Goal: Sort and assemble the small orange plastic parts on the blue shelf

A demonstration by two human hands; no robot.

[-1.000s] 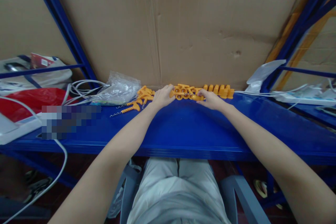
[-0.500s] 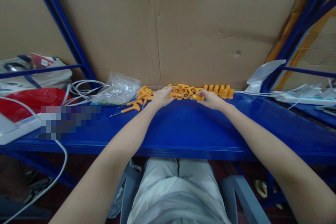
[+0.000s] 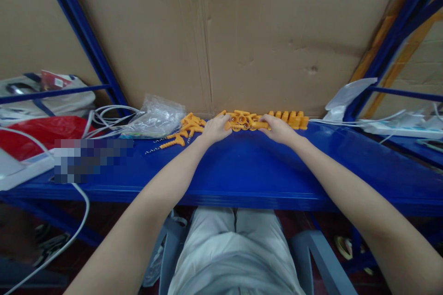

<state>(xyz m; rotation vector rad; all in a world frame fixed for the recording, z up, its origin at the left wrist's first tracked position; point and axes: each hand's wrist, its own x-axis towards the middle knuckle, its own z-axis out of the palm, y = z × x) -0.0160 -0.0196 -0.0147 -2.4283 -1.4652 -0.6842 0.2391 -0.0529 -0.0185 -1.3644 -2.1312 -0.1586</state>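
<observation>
Many orange plastic corkscrew parts lie against the cardboard at the back of the blue table. In the middle is a pile of orange pieces (image 3: 242, 120) with round rings and open ends. My left hand (image 3: 216, 130) curls round the pile's left side, its fingers and thumb at an orange piece. From the right, my right hand (image 3: 278, 130) grips another orange piece (image 3: 260, 125) between fingers and thumb. Left of my left hand lie loose orange corkscrews (image 3: 178, 139) with T-shaped handles and metal spirals. Orange sleeves (image 3: 296, 120) stand in a row beyond my right hand.
A clear plastic bag (image 3: 155, 117) and white cables (image 3: 110, 113) lie at the left, near a red bag (image 3: 51, 130). The cardboard wall (image 3: 259, 41) closes off the back. A white power strip (image 3: 398, 129) is at the right.
Both hands have shifted slightly closer together round the middle pile. My right fingers have closed on an orange piece. The loose corkscrews and the row of sleeves have stayed put.
</observation>
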